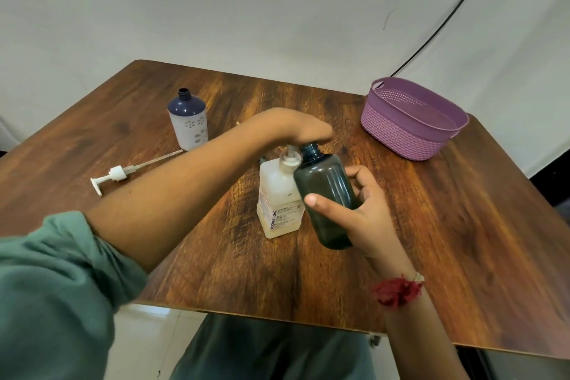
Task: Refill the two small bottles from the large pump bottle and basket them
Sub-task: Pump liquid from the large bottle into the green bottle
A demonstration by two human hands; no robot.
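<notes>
Head view: at the wooden table's point(462, 225) centre, the left hand point(296, 129) presses, fingers together, on the large pump bottle point(279, 200). The right hand point(370, 219) clamps a dark small bottle point(327, 194) against the pump's spout. 1 navy-and-white bottle point(188, 120) stands far left, and the purple basket point(398, 133) sits at the far-right corner.

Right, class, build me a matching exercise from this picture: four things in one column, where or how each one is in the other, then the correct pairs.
Things:
1. dark green bottle
2. navy-and-white bottle
3. loose pump
4. purple basket

Place or state:
A. lying flat on the table
B. standing uncapped, far left
C. near the far right corner
D. held tilted in the right hand

Pairs: 1-D, 2-B, 3-A, 4-C.
</notes>
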